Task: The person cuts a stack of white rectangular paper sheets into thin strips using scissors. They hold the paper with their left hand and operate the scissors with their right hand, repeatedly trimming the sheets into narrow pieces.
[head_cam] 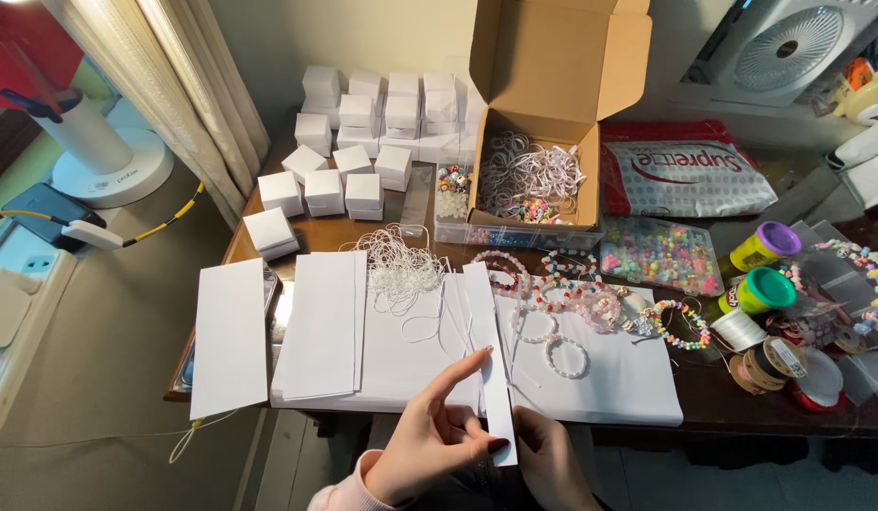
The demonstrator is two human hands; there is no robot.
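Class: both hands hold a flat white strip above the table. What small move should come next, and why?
Probably fold it: the left hand and right hand pinch the white strip flat, while folded white boxes stand behind.

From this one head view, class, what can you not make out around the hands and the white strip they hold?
- Right hand: its fingertips lie behind the white paper strip; the bottom edge cuts off the wrist.
- Left hand: its palm side faces away.
- Cardboard box: its front wall hides part of the contents.
- Beads in the clear tray: too small to tell shapes.
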